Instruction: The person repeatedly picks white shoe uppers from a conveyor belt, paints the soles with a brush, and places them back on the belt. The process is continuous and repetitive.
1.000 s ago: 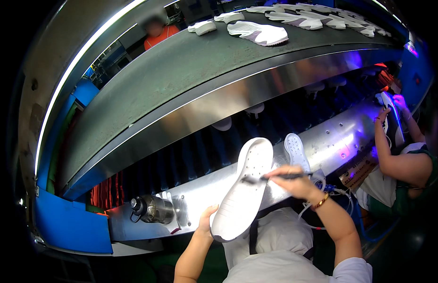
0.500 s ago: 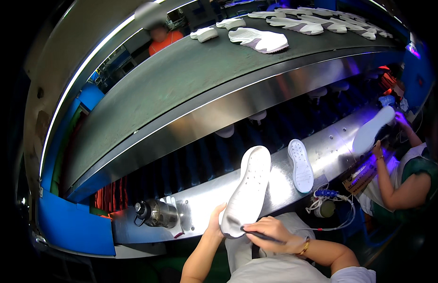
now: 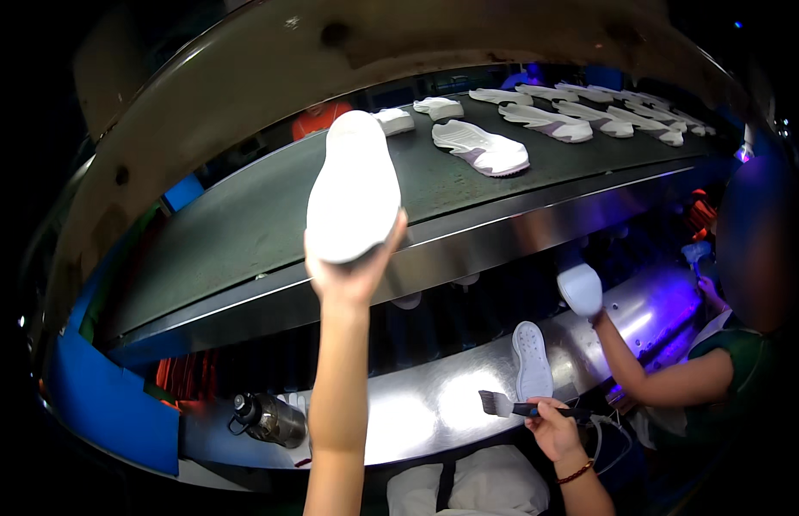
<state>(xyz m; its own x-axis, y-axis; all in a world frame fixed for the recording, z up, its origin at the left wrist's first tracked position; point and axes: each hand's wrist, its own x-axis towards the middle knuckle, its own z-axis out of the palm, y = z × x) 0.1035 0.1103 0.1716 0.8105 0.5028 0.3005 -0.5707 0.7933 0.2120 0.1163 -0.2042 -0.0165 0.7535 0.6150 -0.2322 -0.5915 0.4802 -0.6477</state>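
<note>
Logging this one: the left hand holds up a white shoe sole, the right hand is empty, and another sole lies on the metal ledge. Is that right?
Not quite: the right hand isn't empty. The head view shows it holding a flat brush. The left hand does hold up a white shoe sole, and another sole lies on the metal ledge.

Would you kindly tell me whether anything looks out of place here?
Nothing looks spilled or damaged, though the white sole in the left hand is too bright to show detail. One mild oddity is the dark drinks bottle on the left of the metal ledge: it seems personal, on a surface that also bears another sole.
</note>
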